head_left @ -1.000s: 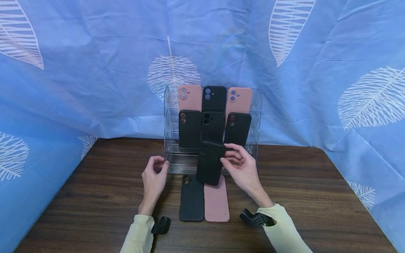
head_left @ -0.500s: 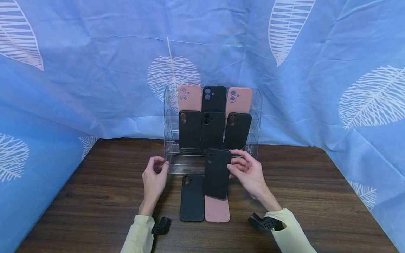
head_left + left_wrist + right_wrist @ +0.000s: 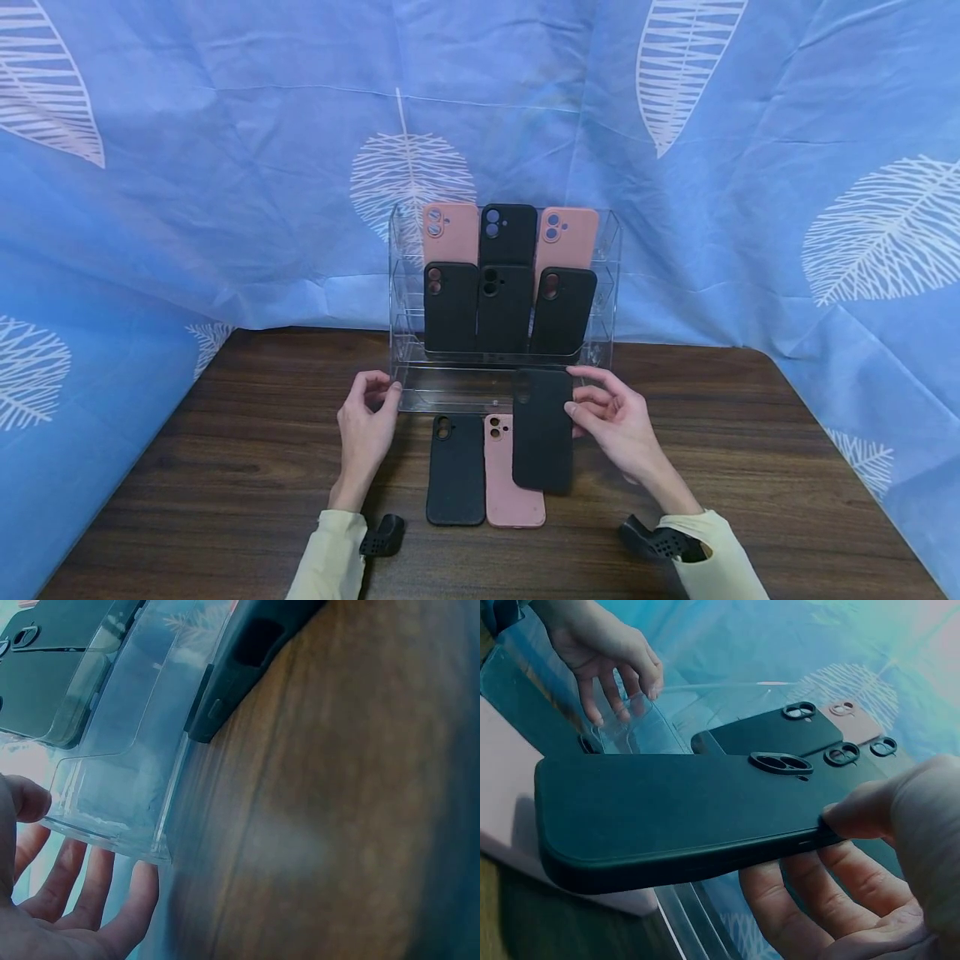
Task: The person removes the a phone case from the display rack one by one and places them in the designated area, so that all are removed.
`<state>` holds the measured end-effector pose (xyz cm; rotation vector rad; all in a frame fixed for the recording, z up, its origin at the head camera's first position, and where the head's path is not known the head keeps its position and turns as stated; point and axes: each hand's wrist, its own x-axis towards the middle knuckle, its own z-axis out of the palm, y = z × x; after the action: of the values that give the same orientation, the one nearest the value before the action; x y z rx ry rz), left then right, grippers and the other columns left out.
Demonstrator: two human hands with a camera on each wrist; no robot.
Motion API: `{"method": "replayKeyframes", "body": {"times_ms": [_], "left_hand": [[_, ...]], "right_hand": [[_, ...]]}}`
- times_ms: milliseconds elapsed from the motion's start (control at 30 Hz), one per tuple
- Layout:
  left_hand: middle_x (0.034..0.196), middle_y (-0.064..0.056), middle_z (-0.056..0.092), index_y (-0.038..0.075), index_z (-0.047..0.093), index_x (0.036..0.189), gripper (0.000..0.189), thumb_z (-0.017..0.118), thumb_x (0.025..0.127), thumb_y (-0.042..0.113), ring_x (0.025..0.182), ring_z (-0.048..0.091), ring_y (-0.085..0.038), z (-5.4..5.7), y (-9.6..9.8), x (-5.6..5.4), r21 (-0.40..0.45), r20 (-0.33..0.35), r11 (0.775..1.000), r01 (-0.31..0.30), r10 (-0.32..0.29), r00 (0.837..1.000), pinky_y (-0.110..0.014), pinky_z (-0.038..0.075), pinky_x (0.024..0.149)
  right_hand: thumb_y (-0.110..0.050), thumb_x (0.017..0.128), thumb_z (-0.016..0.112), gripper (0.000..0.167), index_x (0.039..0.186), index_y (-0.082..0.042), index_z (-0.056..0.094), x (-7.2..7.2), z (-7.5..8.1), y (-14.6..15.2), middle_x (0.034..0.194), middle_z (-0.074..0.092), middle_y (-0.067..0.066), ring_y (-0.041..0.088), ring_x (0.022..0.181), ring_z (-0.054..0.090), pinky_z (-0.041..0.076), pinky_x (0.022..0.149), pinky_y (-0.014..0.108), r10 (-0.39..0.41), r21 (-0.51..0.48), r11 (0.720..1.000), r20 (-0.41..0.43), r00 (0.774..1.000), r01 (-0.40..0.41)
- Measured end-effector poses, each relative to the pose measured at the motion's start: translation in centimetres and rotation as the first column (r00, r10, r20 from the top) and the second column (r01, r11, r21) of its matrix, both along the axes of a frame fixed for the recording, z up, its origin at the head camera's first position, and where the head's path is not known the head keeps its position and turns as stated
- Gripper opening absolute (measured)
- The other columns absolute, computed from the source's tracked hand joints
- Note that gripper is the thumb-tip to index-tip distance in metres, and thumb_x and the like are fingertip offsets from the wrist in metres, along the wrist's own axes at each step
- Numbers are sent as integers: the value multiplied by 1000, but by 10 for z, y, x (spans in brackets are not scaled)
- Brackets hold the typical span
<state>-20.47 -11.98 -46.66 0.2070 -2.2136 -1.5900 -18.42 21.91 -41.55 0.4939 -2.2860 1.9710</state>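
Note:
My right hand pinches a black phone case by its right edge. In the right wrist view, the thumb lies on the back of this case and the fingers are beneath. The case is raised in front of a clear tiered display rack, partly covering a pink phone case on the table. Beside the pink one lies another black phone case. At the rack's lower left corner, my left hand holds the side, with thumb and fingers around the clear edge in the left wrist view.
Six cases stand in the rack's upper tiers: black ones in front, and a pink case, a black and a pink case behind. A blue leaf-patterned cloth hangs behind the brown wooden table.
My right hand has drawn the black phone case down and to the right, away from the rack's tiers, uncovering the pink case's camera holes. My left hand has stayed at the rack.

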Motion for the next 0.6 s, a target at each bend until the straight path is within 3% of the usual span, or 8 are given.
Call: {"method": "replayKeyframes", "body": {"times_ms": [333, 600], "left_hand": [[115, -12, 70, 10, 63, 112, 16, 66, 99, 19, 104, 68, -31, 0, -1, -1, 7, 5, 1000, 3, -3, 1000, -49, 51, 94], [115, -12, 71, 10, 63, 113, 17, 65, 99, 20, 104, 68, -29, 2, 1, -1, -3, 17, 1000, -12, 12, 1000, -47, 51, 93]], "right_hand": [[5, 95, 65, 48, 140, 3, 50, 6, -5, 20, 95, 74, -6, 7, 74, 71, 61, 62, 30, -24, 35, 999, 26, 999, 23], [1, 95, 67, 48, 140, 3, 50, 12, -9, 31, 94, 73, -6, 7, 75, 72, 62, 63, 32, -35, 59, 998, 107, 994, 29]]}}
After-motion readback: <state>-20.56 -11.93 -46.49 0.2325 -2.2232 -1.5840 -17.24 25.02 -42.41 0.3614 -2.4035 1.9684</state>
